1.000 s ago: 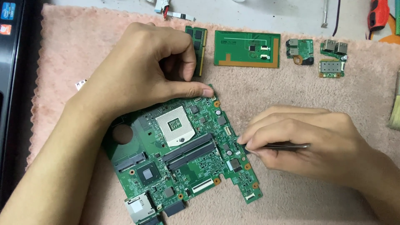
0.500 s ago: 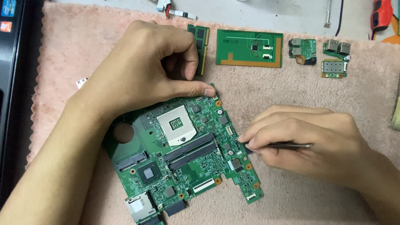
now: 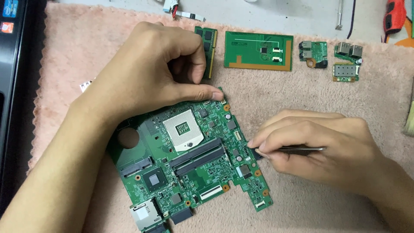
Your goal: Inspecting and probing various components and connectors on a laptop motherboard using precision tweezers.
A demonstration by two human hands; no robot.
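Head view: a green motherboard [image 3: 189, 159] lies tilted on a pink towel [image 3: 276, 99] that covers the tabletop, toward the towel's near edge, left of its middle. The left hand [image 3: 151, 73] rests over the board's far corner, thumb pressed flat along that edge, other fingers curled; its grip clamps nothing, it only pins the board down. The right hand [image 3: 319, 149] lies on the towel just beside the board's right edge, its grip pinched on metal tweezers [image 3: 297, 149], whose tip meets a dark part at that edge.

Along the towel's far edge lie a memory stick [image 3: 209, 47], partly under the left fingers, then a flat green touchpad board [image 3: 258, 51], and two small port boards [image 3: 313, 54] [image 3: 347, 60] toward the far right corner. A black laptop case [image 3: 10, 86] runs along the left edge. An orange tool [image 3: 394, 15] lies at the far right on the bare tabletop.
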